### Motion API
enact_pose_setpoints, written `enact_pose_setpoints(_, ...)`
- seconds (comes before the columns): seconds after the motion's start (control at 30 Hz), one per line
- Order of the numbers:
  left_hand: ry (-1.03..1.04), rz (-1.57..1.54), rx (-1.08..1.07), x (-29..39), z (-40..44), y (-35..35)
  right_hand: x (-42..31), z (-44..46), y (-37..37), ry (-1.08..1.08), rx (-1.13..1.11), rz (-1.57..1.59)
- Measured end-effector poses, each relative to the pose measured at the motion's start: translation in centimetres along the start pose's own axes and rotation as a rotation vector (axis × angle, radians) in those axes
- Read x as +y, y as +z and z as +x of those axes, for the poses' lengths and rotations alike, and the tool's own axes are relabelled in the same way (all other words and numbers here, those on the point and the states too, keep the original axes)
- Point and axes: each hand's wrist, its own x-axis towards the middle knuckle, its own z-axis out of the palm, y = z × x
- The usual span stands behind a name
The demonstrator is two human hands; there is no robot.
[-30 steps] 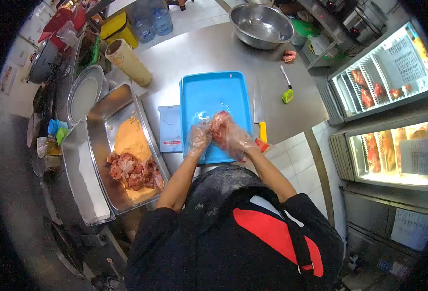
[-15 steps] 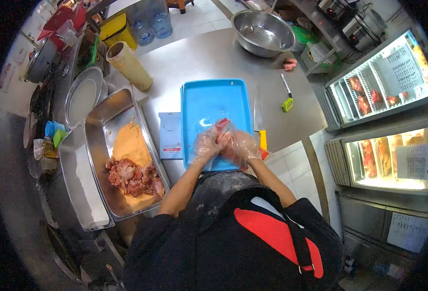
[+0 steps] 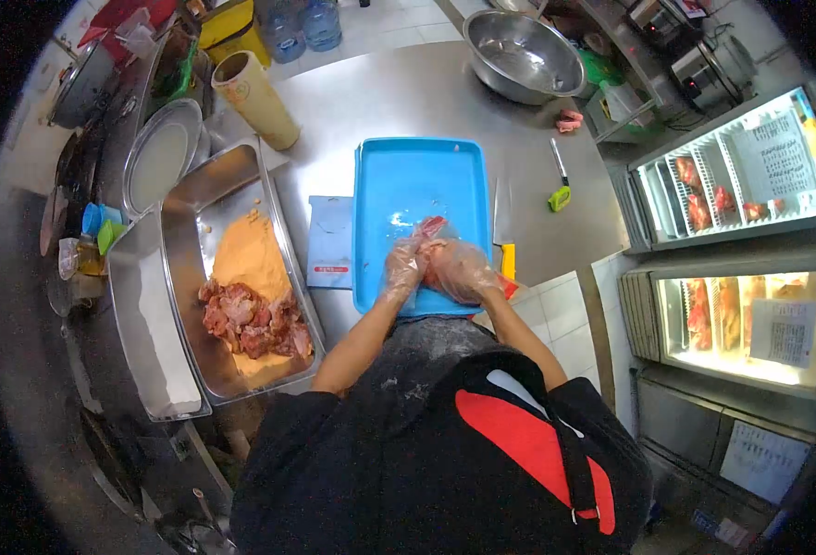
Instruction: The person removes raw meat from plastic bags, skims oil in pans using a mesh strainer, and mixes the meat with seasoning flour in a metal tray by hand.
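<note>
Both my hands wear clear plastic gloves and meet over the near end of a blue tray. A clear plastic bag with reddish, meat-like contents is between them. My left hand is closed on the bag's left side. Wrapped round its right side is my right hand, hiding much of it. Just right of the tray lies a knife with a yellow handle, its blade pointing away. To the tray's left is a flat grey-blue panel with red lettering.
A steel pan on the left holds raw meat pieces and orange powder. Beside it stands a pan of white powder. Farther off are a film roll, a steel bowl and a green-handled tool.
My view has shifted slightly, so the table and tray sit a little differently. My hands have moved a little on the bag, the right one now spread flatter over it.
</note>
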Motion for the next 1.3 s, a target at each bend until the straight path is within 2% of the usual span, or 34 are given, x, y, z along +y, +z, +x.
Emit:
enact_pose_setpoints(0.1,-0.167,-0.015,-0.011,0.2,-0.1,-0.3,3.7,0.3,3.1,-0.005,0.089,0.156)
enact_pose_setpoints(0.23,-0.382,-0.085,-0.074,0.2,-0.1,-0.8,3.0,-0.6,1.6,0.206,0.181,0.240)
enact_pose_setpoints(0.33,-0.425,-0.019,-0.085,0.6,-0.1,-1.0,2.1,-1.9,0.1,0.280,0.170,0.330)
enact_pose_setpoints(0.4,-0.432,-0.103,-0.023,-0.1,-0.5,-0.6,1.9,-2.6,-1.3,0.326,0.115,0.407)
enact_pose_setpoints(0.5,-0.390,-0.157,0.012,-2.7,-1.3,0.7,1.8,-4.3,-2.5,0.294,0.304,0.474)
enact_pose_setpoints(0.6,-0.376,-0.164,-0.012,-3.1,-1.4,0.9,5.1,-4.3,0.5,0.172,0.372,0.630)
enact_pose_setpoints(0.7,-0.470,-0.184,-0.139,-0.3,-0.6,-1.5,-0.7,-6.4,-6.4,0.246,-0.056,0.426)
enact_pose_setpoints(0.73,-0.512,-0.186,-0.172,0.7,-0.1,-2.5,-1.2,-5.9,-6.3,0.268,-0.137,0.531)
enact_pose_setpoints(0.77,-0.465,-0.217,-0.198,0.9,0.0,-2.9,-1.6,-5.7,-6.1,0.279,-0.223,0.627)
enact_pose_setpoints(0.8,-0.415,-0.246,-0.222,1.2,0.0,-3.0,-2.0,-5.5,-5.5,0.140,-0.110,0.513)
enact_pose_setpoints(0.83,-0.462,-0.305,-0.235,2.7,0.4,-3.8,-1.9,-5.3,-4.5,0.025,-0.027,0.394)
enact_pose_setpoints(0.9,-0.248,-0.297,-0.202,4.8,0.8,-5.0,-1.3,-4.3,-2.2,-0.147,0.137,0.126)
enact_pose_setpoints(0.97,-0.279,-0.180,-0.217,4.0,0.7,-4.6,-1.4,-3.0,-1.5,-0.017,0.031,0.002)
enact_pose_setpoints(1.07,-0.310,-0.100,-0.198,5.7,0.9,-6.4,-2.2,-1.5,-0.9,-0.041,0.148,0.012)
enact_pose_setpoints(1.17,-0.170,-0.142,-0.187,5.1,0.2,-5.7,-0.4,-0.4,0.4,-0.154,0.047,0.053)
enact_pose_setpoints(1.27,-0.153,-0.063,-0.293,3.8,-0.2,-4.4,-2.5,-1.7,-1.3,-0.258,-0.099,-0.005)
enact_pose_setpoints(1.3,-0.168,-0.083,-0.324,3.7,-0.2,-4.3,-1.6,-1.2,-0.1,-0.294,-0.063,0.002)
